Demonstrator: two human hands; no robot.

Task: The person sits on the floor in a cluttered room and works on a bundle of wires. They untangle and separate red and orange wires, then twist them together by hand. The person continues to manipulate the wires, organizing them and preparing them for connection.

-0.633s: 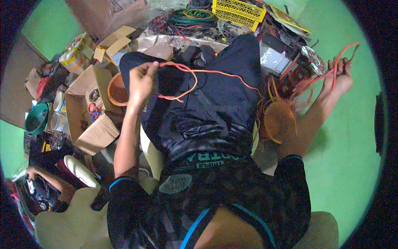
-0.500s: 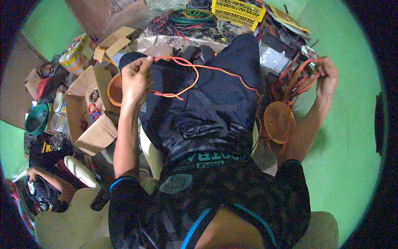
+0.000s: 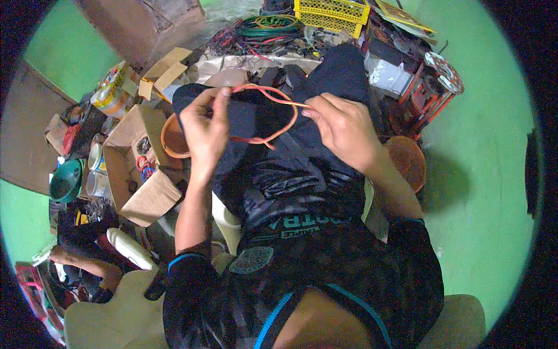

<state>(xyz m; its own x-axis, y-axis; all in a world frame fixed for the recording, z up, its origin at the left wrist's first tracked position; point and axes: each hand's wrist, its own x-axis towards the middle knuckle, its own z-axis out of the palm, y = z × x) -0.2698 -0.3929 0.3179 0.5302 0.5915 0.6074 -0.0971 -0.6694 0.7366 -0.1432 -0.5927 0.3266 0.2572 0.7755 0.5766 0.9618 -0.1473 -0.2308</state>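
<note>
My left hand point(image 3: 204, 131) pinches a red-orange wire point(image 3: 285, 127) at the upper left of my lap, where it forms a loop with twisted strands and a short free end hanging below. My right hand point(image 3: 340, 131) grips the same wire just right of the loop between thumb and fingers, its back turned up. The loop hangs over my dark trousers point(image 3: 279, 186). An orange bowl point(image 3: 408, 157) is partly hidden behind my right forearm. Another orange bowl point(image 3: 173, 148) lies beside my left hand, partly covered by it.
Cardboard boxes point(image 3: 139, 192), a green bowl point(image 3: 65, 180) and tubs crowd the left. Coiled cables point(image 3: 261, 32), a yellow crate point(image 3: 331, 17) and a red metal frame point(image 3: 424, 99) stand ahead and right. Another person's arm point(image 3: 87, 264) reaches in at lower left. Green floor point(image 3: 482, 221) lies right.
My right hand has swung inward from the far right, beside the loop, and now pinches the wire there. My left hand has shifted slightly right, still holding it. The view has shifted slightly.
</note>
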